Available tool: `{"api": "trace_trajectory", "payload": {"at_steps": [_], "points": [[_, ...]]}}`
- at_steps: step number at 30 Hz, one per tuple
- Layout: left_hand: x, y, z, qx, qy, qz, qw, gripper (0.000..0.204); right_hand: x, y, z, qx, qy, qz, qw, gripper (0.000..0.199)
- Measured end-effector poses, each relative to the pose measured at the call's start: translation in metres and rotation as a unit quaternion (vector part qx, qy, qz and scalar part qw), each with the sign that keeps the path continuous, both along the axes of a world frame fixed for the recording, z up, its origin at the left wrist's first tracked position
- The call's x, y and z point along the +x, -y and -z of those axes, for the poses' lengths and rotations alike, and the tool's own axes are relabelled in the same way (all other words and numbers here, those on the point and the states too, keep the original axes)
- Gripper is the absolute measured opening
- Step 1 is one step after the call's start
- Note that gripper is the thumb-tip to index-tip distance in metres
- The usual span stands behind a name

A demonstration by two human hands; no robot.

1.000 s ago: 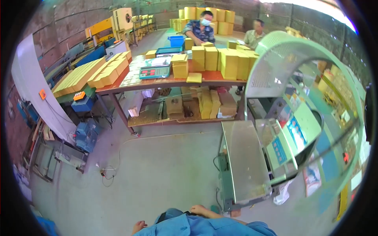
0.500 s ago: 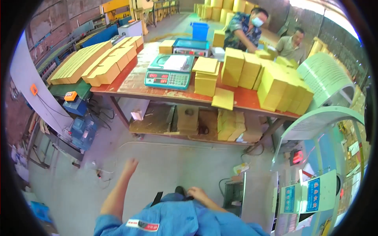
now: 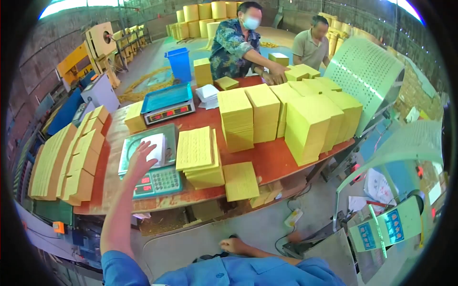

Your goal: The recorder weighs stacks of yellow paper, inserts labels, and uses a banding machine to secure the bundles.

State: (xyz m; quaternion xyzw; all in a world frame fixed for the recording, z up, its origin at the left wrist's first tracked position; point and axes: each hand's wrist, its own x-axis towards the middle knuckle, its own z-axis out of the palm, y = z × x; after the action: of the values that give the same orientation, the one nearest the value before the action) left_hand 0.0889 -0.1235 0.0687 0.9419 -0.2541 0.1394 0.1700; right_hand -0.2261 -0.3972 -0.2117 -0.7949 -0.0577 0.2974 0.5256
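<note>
My left hand stretches out over a teal weighing scale, its fingers spread. Beneath the fingers, white paper sheets lie on the scale's pan; whether the fingertips touch them I cannot tell. Just right of the scale stands a stack of yellow sheets, and a lower yellow pile sits at the table's front edge. Low in front of my body, my right hand has its fingers curled in, with nothing visible in them.
Tall yellow stacks fill the table's right side. Behind the first scale stands a second scale with a blue tray. A co-worker in camouflage handles yellow stacks across the table; another person is beside them. A perforated green metal guard curves at the right.
I have come closer to the table. My left hand has risen from above the floor to over the scale's white sheets. My right hand stays low by my body.
</note>
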Motion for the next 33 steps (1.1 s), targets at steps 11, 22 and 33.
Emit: {"api": "trace_trajectory", "payload": {"at_steps": [11, 22, 33], "points": [[0.051, -0.037, -0.002, 0.058, -0.059, 0.179, 0.98, 0.045, 0.147, -0.029, -0.097, 0.078, 0.049, 0.033, 0.995, 0.034], [0.066, -0.049, 0.003, 0.009, 0.046, 0.226, 0.973, 0.006, 0.194, -0.12, -0.154, 0.233, 0.025, 0.088, 0.968, 0.032], [-0.017, -0.054, 0.005, -0.204, 0.09, 0.116, 0.968, 0.008, 0.233, -0.158, -0.239, 0.508, -0.029, 0.248, 0.824, 0.041]]}}
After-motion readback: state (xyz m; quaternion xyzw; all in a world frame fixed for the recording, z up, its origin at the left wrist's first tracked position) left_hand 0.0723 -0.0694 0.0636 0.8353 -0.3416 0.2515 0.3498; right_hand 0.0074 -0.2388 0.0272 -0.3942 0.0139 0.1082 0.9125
